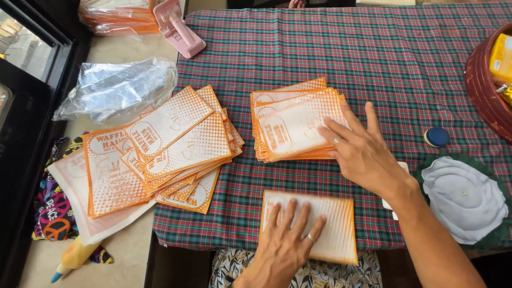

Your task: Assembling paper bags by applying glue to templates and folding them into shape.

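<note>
Here the bag (pixel 320 226) lies flat, long axis left-right. Left hand (pixel 285 242) presses it, fingers spread; right hand (pixel 362 152) rests spread on the stack (pixel 290 125).

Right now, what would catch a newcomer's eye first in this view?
Orange-and-white paper bags dominate: a loose fanned pile at the left edge of the plaid tablecloth, and a neater stack in the middle under the right hand. Nearest the camera, the left hand presses flat on a single bag.

Soft, even daylight; sharp focus; faint shadows under the hands; mild glare on the plastic bag (pixel 114 88) at left.
</note>
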